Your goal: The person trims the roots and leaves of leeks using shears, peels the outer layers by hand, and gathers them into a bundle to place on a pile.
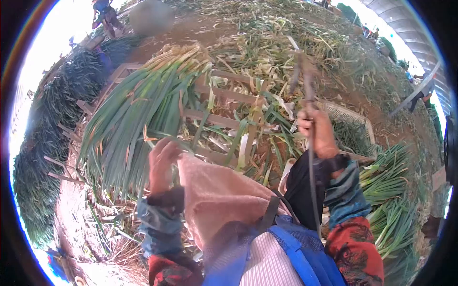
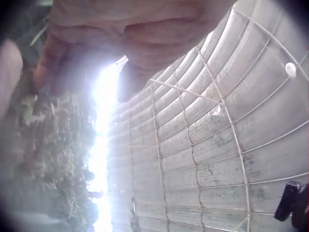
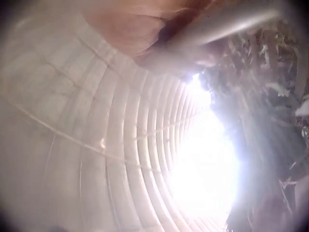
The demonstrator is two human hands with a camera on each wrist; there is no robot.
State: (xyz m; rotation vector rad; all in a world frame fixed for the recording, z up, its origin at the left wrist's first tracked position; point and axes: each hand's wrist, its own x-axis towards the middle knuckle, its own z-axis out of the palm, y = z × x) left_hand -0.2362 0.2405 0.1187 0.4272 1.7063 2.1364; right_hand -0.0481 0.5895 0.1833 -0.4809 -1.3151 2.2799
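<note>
My right hand (image 1: 318, 132) grips a long, thin, dark rod (image 1: 312, 167), which runs from above the fist down toward my lap; its upper end is blurred. In the right wrist view the rod (image 3: 227, 26) looks pale and passes beneath the curled fingers. My left hand (image 1: 163, 162) is at the right edge of a big bundle of green onions (image 1: 138, 109), beside the corner of a pink cloth (image 1: 214, 190) spread over my lap. The left wrist view has the fingers (image 2: 159, 38) bent loosely, thumb apart, nothing visible between them. The onion bundle lies across a wooden rack (image 1: 229, 95).
A shallow crate (image 1: 350, 117) with greens stands beyond my right hand. More green onions (image 1: 386, 205) lie at right, and a tall dark-green heap (image 1: 52, 114) rises at left. Loose leaves (image 1: 267, 43) litter the ground. Another person (image 1: 106, 16) stands at the far left.
</note>
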